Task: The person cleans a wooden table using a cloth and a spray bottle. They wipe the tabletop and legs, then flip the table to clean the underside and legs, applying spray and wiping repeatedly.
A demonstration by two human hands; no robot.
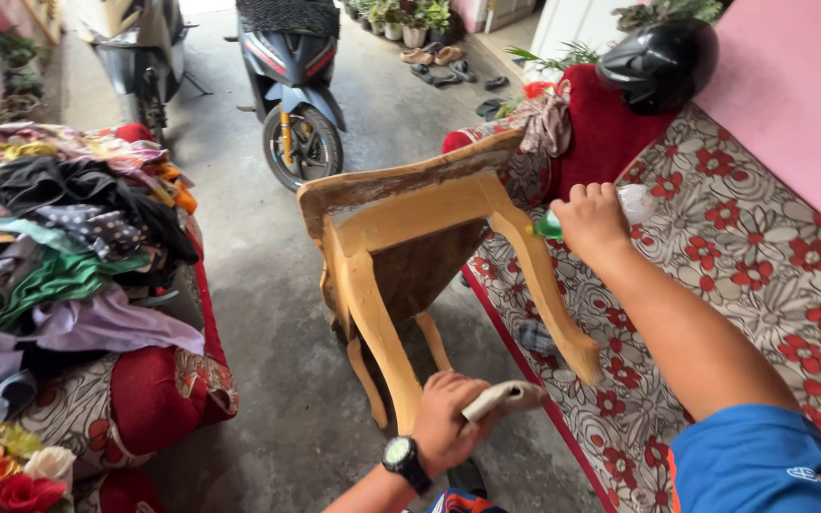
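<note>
While a wooden chair frame [429, 266] lies tipped on its side at the centre of the view, the left hand [447, 423] — a black watch [403, 460] on its wrist — sits at about six o'clock, fingers curled tight around a folded beige pad [505, 396] held against the lower end of a chair leg. At roughly two o'clock the right hand [589, 220] is closed around a clear bottle with a green tip [620, 209], resting on the floral cushion [762, 275]. A heap of clothes [59, 247] fills nine o'clock; a scooter [292, 85] stands at twelve, a black helmet [659, 62] near one.
</note>
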